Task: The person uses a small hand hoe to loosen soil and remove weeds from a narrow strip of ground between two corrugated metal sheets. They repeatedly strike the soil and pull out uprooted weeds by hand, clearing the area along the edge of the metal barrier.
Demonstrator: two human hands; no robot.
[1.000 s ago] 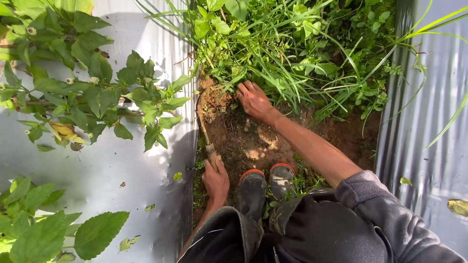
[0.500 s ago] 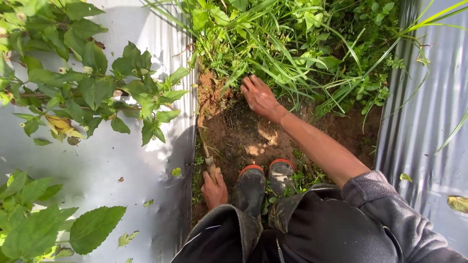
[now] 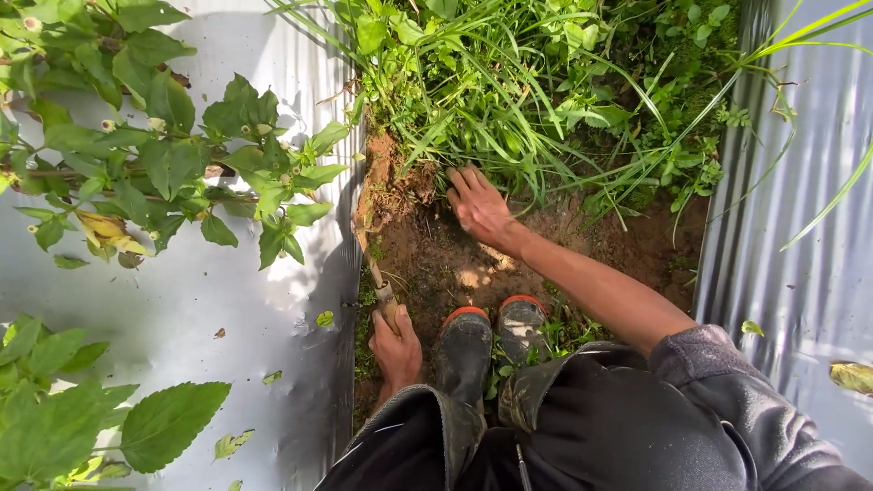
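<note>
In the narrow soil strip (image 3: 455, 264) between two silver mulch sheets (image 3: 227, 300), the left hand (image 3: 396, 344) is clamped on a sickle handle (image 3: 386, 295) hard against the left sheet's edge; the right hand (image 3: 479, 207), fingers spread, presses at the grass clump (image 3: 509, 118) base. Boots (image 3: 491, 341) fill the near end.

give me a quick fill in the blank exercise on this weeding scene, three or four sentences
1. The left hand grips the handle of a curved ____ tool.
2. The right hand rests at the base of the ____.
3. The boots have ____ toe rims.
4. Silver ____ sheeting flanks the soil strip.

Missing words: hand; grass; red; plastic
</note>
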